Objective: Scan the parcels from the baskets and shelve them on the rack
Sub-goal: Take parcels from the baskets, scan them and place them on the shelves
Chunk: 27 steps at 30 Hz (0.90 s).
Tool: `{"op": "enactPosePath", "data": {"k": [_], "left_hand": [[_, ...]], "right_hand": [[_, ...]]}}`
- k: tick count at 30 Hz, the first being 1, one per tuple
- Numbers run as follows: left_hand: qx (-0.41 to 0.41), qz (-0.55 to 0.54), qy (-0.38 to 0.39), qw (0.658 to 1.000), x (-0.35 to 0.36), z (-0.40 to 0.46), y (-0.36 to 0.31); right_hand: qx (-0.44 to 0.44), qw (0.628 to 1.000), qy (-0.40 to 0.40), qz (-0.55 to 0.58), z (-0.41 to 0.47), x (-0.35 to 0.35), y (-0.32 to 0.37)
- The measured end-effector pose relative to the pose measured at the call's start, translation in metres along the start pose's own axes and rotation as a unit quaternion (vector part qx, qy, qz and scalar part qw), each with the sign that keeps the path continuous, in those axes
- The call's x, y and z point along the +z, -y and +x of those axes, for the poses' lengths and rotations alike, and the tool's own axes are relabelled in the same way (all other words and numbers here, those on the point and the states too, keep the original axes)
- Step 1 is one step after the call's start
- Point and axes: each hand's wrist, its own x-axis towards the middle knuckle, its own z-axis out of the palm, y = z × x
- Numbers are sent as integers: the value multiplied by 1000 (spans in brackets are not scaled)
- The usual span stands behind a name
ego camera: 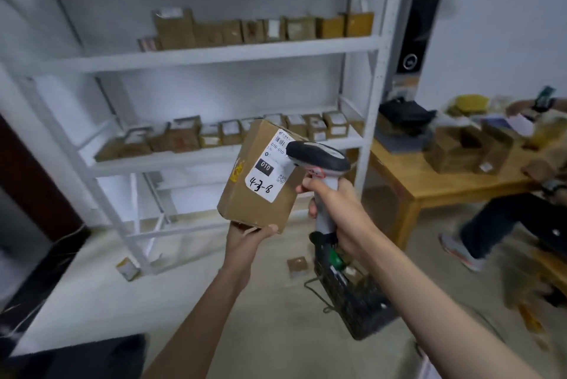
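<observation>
1. The left hand (249,236) holds a cardboard parcel (260,176) from below, thumb curled over its lower front edge. The parcel is raised and tilted so its white label (270,167) faces the person, which suits reading and scanning.
2. The right hand (334,209) has its grip wrapped round the handle of a scanner (317,157), one finger lying near the red trigger. The scanner's head sits just over the label's right edge, aimed at the barcode; judged, the scan step is in hand.
3. The label bears a handwritten "4-3-8", probably a shelf code.
4. The rack (214,54) stands directly behind, with two shelves carrying rows of parcels set upright, labels outward. Free shelf space remains to the left on the upper shelf.
5. A dark basket (352,295) stands on the floor below the right hand, contents unclear.
6. A wooden bench (429,182) at right carries further boxes; another person's legs show beside it.
</observation>
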Motion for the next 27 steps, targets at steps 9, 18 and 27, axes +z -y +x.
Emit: {"op": "enactPosePath", "data": {"k": [9, 18, 27], "left_hand": [[55, -48, -89, 993, -14, 3, -45], [81, -77, -146, 983, -6, 22, -44], [106, -85, -162, 977, -4, 57, -53]], "right_hand": [[-36, 995, 66, -64, -7, 38, 29], [-33, 985, 151, 71, 0, 32, 43], [12, 963, 215, 160, 40, 29, 43]]}}
